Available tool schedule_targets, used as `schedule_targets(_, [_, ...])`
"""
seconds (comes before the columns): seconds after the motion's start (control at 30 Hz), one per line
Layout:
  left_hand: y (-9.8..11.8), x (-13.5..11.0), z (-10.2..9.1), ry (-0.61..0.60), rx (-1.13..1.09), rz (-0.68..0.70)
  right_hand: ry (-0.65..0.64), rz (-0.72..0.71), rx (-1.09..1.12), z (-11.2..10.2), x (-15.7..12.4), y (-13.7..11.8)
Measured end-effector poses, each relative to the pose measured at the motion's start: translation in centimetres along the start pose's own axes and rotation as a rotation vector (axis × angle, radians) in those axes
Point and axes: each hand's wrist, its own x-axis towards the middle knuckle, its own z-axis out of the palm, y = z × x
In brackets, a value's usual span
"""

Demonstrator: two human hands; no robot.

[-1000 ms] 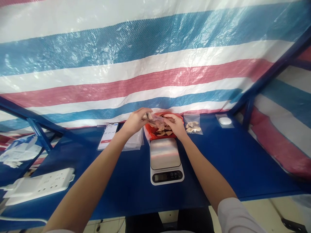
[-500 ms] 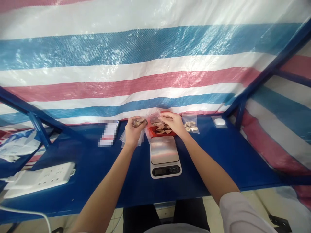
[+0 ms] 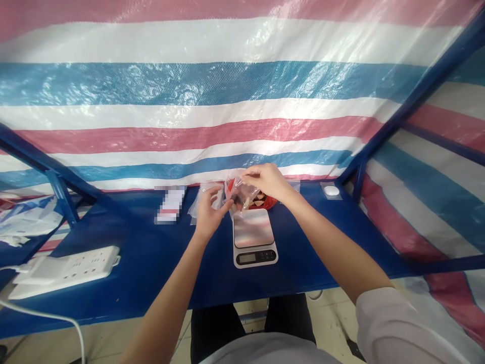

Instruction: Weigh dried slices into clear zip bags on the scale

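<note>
My right hand (image 3: pixel 270 181) pinches the upper edge of a clear plastic bag (image 3: pixel 239 194), which is held up just behind the kitchen scale (image 3: pixel 253 228). A few pale pieces show low in the bag. At its left side is my left hand (image 3: pixel 209 210), thumb and fingers apart; the thumb tip is close to the plastic, and I cannot tell whether it touches. Partly hidden behind the bag and my right hand, a red bag (image 3: pixel 270 203) holds brown-edged dried slices (image 3: pixel 259 200). The scale's steel plate is bare, and its display is too small to read.
Clear empty bags (image 3: pixel 194 210) lie left of my left hand, near a blurred white packet (image 3: pixel 170 205). A small bag with a white round thing (image 3: pixel 332 190) is at the back right. A power strip (image 3: pixel 70 270) with a cable lies left. Blue frame bars border the table (image 3: pixel 151 273).
My left hand has let go of the dried pieces it held, and its fingers have opened. The clear bag now stands raised behind the scale, with pieces in it. The view has shifted slightly.
</note>
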Motion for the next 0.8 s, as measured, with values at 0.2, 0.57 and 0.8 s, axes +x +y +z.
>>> schedule_targets(0.2, [1.7, -2.1, 2.1, -0.082, 0.304, 0.226, -0.045, 0.002, -0.071, 0.3, -0.3, -2.3])
schedule_targets(0.57, [-0.1, -5.5, 3.5, -0.185, 0.707, 0.373, 0.144, 0.188, 0.191, 0.2, -6.0, 0.2])
schedule_targets(0.8, [-0.6, -5.7, 3.1, -0.506, 0.796, 0.449, 0.206, 0.500, 0.389, 1.1, -11.5, 5.6])
